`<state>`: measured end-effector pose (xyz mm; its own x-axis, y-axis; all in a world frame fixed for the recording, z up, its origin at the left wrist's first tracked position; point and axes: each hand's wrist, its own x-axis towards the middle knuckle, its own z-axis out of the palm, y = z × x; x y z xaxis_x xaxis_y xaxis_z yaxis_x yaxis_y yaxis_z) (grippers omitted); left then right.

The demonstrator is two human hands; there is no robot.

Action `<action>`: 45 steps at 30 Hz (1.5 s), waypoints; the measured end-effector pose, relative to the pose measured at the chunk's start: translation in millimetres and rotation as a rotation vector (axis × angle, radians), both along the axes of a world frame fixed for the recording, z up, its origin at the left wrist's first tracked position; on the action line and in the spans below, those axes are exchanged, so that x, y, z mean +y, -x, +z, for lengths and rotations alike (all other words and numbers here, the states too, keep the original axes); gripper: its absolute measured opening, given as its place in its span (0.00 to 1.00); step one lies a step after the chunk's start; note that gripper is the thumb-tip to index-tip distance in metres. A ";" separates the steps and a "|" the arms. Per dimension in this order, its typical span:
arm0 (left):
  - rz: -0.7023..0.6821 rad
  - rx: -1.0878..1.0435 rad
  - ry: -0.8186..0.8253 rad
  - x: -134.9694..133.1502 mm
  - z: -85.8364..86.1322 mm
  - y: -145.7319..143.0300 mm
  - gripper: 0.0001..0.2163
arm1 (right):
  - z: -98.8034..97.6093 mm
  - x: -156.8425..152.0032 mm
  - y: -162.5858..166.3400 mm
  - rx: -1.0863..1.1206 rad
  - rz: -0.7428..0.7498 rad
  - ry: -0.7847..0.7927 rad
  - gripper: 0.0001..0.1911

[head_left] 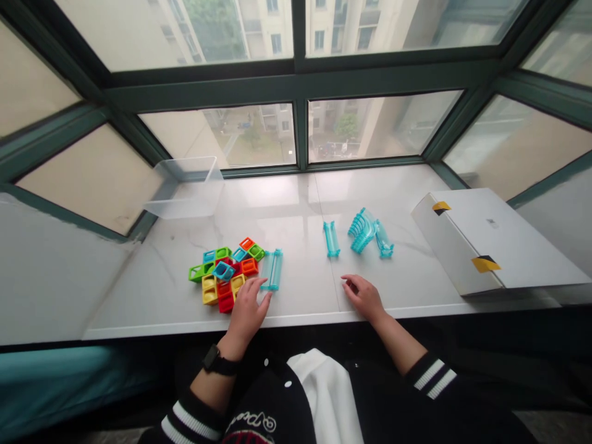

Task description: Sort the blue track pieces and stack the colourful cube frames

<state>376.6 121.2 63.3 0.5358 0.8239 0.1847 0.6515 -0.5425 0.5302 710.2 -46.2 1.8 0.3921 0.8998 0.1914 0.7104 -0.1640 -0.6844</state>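
Observation:
My left hand (pixel 248 308), with a dark watch on its wrist, reaches over the near right side of a pile of toy blocks. Its thumb and fingers are apart. The fingertips come close to a clear teal track piece (pixel 271 270); whether they touch it I cannot tell. Red blocks (pixel 225 296) and a yellow block (pixel 209 290) lie beside the hand, among green, orange and blue ones. My right hand (pixel 364 297) rests near the sill's front edge, fingers loosely bent, nothing visible in them. Beyond it lie a straight teal track piece (pixel 332 239) and curved teal track pieces (pixel 362 230).
On the white marbled sill (pixel 296 216), a clear plastic bin (pixel 185 206) stands at the back left. A large white box (pixel 499 240) with yellow-and-black tape occupies the right side. Green-framed windows (pixel 300 86) close off the back and sides.

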 end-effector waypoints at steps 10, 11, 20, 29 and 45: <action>0.008 0.334 0.024 4.9 5.3 -29.1 0.12 | -1.4 -1.3 0.7 -0.039 -0.004 -0.006 0.13; 0.008 0.363 0.015 6.1 5.2 -31.6 0.11 | -1.7 -1.2 0.5 -0.040 -0.004 -0.011 0.13; -0.068 0.350 -0.015 0.0 -9.9 -55.6 0.04 | -3.8 -0.7 -2.5 -0.042 0.008 -0.010 0.13; -0.177 0.340 0.058 -36.4 -17.5 -81.9 0.10 | -1.8 -0.6 -0.6 -0.048 0.012 -0.013 0.13; -0.156 0.071 0.200 -57.1 -16.4 -78.7 0.13 | 19.2 8.3 59.8 0.285 0.264 -0.028 0.21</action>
